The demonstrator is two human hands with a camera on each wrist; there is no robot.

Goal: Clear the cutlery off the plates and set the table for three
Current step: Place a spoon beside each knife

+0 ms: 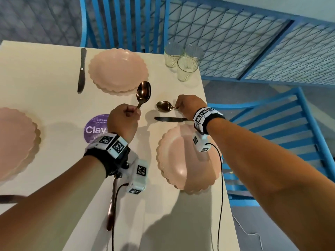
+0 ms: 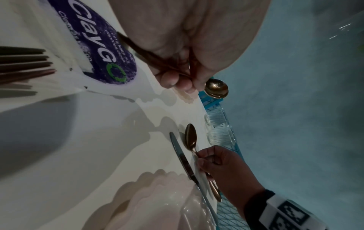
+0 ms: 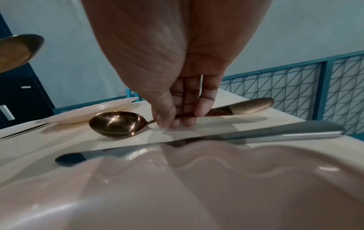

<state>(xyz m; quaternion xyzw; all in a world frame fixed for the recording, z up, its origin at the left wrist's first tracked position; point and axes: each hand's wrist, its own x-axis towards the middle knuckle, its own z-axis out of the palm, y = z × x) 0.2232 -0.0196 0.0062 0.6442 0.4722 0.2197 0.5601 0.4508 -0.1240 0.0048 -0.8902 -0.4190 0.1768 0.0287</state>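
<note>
My left hand [image 1: 133,112] grips a copper spoon [image 1: 144,92] by the handle and holds it above the table, bowl pointing away; a doubled rim suggests two nested spoons [image 2: 216,88]. My right hand [image 1: 178,105] pinches the neck of another copper spoon [image 3: 118,123], which lies flat on the table [image 1: 45,98]. That spoon sits beside a steel knife [image 1: 170,119] at the far edge of the near-right pink plate [image 1: 188,158]. A second pink plate [image 1: 117,69] has a knife [image 1: 82,71] on its left. A third pink plate [image 1: 16,142] sits at the left edge.
A copper fork [image 1: 112,205] lies on the table under my left wrist, its tines [image 2: 25,65] showing. Three clear glasses [image 1: 181,58] stand at the far right corner. A purple sticker [image 1: 96,127] marks the table's middle. Blue chairs [image 1: 272,124] stand at the far and right sides.
</note>
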